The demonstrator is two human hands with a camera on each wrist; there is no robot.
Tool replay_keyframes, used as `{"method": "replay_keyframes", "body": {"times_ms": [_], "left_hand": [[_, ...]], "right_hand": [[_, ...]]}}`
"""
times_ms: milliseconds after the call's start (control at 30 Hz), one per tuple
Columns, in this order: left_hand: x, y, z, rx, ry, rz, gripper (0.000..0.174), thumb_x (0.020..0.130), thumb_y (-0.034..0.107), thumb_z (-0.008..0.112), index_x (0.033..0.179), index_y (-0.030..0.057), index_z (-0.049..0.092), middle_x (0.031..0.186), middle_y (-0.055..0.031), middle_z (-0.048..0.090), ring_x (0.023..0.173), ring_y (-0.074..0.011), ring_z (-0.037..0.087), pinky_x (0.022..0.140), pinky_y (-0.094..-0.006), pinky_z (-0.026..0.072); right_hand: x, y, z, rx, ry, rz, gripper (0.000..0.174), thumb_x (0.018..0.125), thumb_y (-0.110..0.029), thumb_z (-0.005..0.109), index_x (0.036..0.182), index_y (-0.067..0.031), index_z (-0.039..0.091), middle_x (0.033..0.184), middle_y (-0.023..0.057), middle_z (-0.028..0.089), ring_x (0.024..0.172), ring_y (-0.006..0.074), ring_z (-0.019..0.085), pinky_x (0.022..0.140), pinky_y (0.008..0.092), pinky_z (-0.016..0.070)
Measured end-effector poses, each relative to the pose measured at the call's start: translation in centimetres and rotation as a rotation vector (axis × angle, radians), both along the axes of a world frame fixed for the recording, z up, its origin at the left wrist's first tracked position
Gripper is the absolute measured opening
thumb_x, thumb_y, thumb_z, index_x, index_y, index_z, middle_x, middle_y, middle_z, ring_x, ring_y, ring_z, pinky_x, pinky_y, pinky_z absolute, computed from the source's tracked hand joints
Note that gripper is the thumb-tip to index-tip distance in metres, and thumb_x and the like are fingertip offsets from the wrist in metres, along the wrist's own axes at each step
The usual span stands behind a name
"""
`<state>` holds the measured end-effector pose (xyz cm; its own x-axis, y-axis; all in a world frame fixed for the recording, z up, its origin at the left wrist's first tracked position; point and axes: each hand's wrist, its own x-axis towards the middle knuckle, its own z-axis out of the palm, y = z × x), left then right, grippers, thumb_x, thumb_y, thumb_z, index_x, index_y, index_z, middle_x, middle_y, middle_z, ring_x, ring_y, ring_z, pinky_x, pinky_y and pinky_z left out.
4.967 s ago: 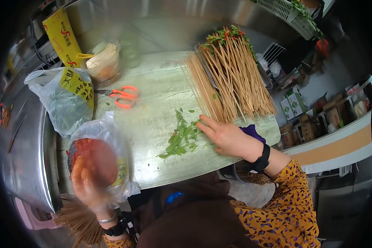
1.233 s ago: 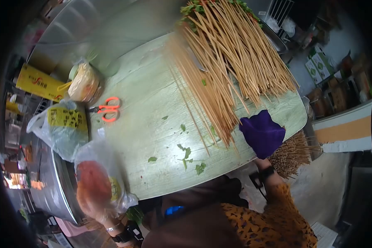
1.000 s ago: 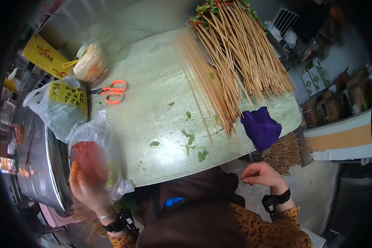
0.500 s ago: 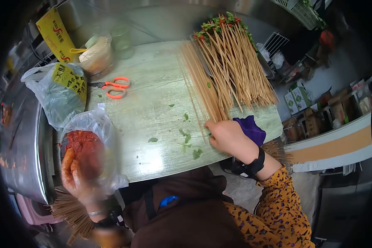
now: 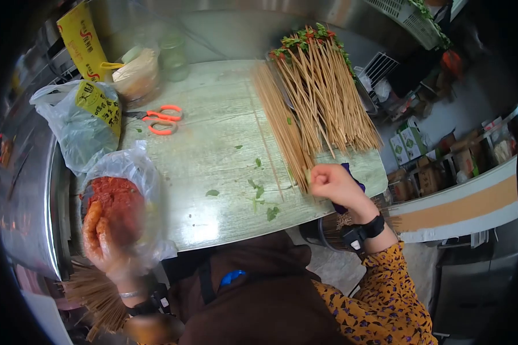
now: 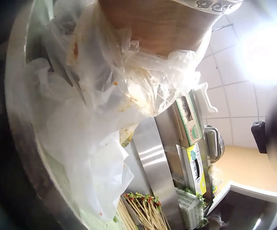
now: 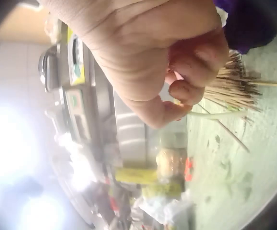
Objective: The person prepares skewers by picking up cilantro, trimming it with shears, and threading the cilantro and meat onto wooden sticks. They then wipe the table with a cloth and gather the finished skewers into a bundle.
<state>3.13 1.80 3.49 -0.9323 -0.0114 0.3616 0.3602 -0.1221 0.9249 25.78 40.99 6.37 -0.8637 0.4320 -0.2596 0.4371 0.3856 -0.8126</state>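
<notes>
My right hand [image 5: 331, 183] is over the near ends of the skewers, fingers curled. Its thumb and forefinger pinch a thin pale green stem [image 7: 219, 115] in the right wrist view. My left hand [image 5: 102, 241], in clear plastic, lies against a red, paste-coated food mass [image 5: 113, 198] in an open plastic bag [image 5: 149, 172]. I cannot tell whether its fingers grip the food. In the left wrist view, crumpled plastic [image 6: 90, 129] hides that hand. Bare wooden skewers [image 5: 282, 123] lie beside a tray of loaded skewers [image 5: 328, 98] tipped with green leaves and red bits.
Orange-handled scissors [image 5: 166, 119] and scattered leaves [image 5: 259, 190] lie on the green table [image 5: 213, 144]. At left stand a tied bag [image 5: 80, 126], a yellow box [image 5: 82, 43] and a bag of pale food [image 5: 137, 75]. A purple cloth [image 5: 345, 206] is partly behind the right wrist.
The leaf pile of five seconds ago is down to scattered leaves. My right hand dipped below the table edge, came back over it, then moved slightly right. The left hand stays at the red food.
</notes>
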Motion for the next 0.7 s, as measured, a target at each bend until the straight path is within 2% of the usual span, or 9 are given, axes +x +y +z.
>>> {"method": "replay_keyframes", "body": {"times_ms": [100,200,267,333,433,533,600,700], "left_hand": [[0.1,0.4,0.2,0.024,0.006,-0.023,0.028,0.093,0.008,0.052,0.118,-0.0047,0.057,0.119,-0.0136,0.059,0.107,-0.0214,0.058,0.097,-0.0342,0.0452],[-0.3,-0.2,-0.6,0.0,0.009,-0.021,0.029,0.093,0.009,0.052,0.118,-0.0044,0.057,0.12,-0.0136,0.059,0.109,-0.0217,0.057,0.097,-0.0349,0.0446],[-0.8,-0.7,-0.9,-0.088,0.058,-0.007,0.029,0.093,0.009,0.052,0.119,-0.0042,0.057,0.121,-0.0138,0.059,0.109,-0.0222,0.056,0.097,-0.0358,0.0446],[-0.4,-0.3,-0.5,-0.06,0.049,-0.021,0.03,0.093,0.011,0.054,0.119,-0.0041,0.057,0.122,-0.0136,0.058,0.11,-0.0227,0.056,0.098,-0.037,0.0445],[-0.4,-0.3,-0.7,-0.069,0.029,0.014,0.03,0.094,0.011,0.053,0.119,-0.006,0.057,0.125,-0.0167,0.058,0.114,-0.024,0.055,0.1,-0.0374,0.043],[-0.4,-0.2,-0.7,-0.098,0.029,0.027,0.031,0.095,0.011,0.052,0.12,-0.0067,0.056,0.126,-0.018,0.058,0.115,-0.024,0.055,0.101,-0.0373,0.0422],[-0.9,-1.2,-1.2,-0.197,0.04,0.058,0.031,0.095,0.011,0.052,0.121,-0.0065,0.056,0.126,-0.0176,0.058,0.115,-0.0235,0.055,0.101,-0.037,0.0425],[-1.1,-1.8,-1.1,-0.279,0.059,0.062,0.032,0.095,0.01,0.053,0.121,-0.0064,0.055,0.124,-0.0165,0.058,0.113,-0.0228,0.056,0.099,-0.0365,0.0439]], "right_hand": [[2.9,0.4,1.5,-0.666,0.246,-0.183,0.006,0.078,-0.012,0.062,0.081,-0.008,0.058,0.067,-0.0042,0.056,0.053,0.002,0.04,0.048,0.0183,0.0327],[6.4,-2.1,1.8,-0.676,0.346,-0.083,0.007,0.08,-0.011,0.059,0.086,-0.0087,0.057,0.072,0.0005,0.059,0.055,0.0029,0.045,0.049,0.0182,0.0341],[9.9,-2.9,-0.2,-0.854,0.075,0.017,0.006,0.082,-0.01,0.057,0.088,-0.0083,0.058,0.074,0.0032,0.062,0.057,0.0043,0.05,0.05,0.0179,0.0363],[12.8,-4.2,-4.7,-0.983,-0.106,-0.117,0.007,0.083,-0.009,0.057,0.09,-0.0083,0.057,0.077,0.0083,0.066,0.056,0.0052,0.052,0.049,0.0188,0.0381],[16.5,-1.7,-17.3,-1.246,0.009,-0.389,0.016,0.083,-0.012,0.058,0.099,-0.0082,0.059,0.092,0.0131,0.068,0.069,0.012,0.061,0.06,0.0236,0.0484],[12.2,1.1,-24.3,-1.179,0.329,-1.192,0.023,0.085,-0.011,0.057,0.106,-0.003,0.06,0.086,0.0107,0.067,0.069,0.0185,0.063,0.062,0.0286,0.0518],[9.7,3.5,-27.0,-1.042,0.376,-1.281,0.023,0.085,-0.011,0.058,0.107,-0.0028,0.06,0.089,0.0104,0.067,0.072,0.0181,0.063,0.064,0.0288,0.0517],[7.2,5.7,-29.5,-0.913,0.376,-1.307,0.025,0.084,-0.01,0.06,0.108,-0.0026,0.061,0.092,0.0098,0.066,0.076,0.0175,0.063,0.068,0.029,0.0516]]}}
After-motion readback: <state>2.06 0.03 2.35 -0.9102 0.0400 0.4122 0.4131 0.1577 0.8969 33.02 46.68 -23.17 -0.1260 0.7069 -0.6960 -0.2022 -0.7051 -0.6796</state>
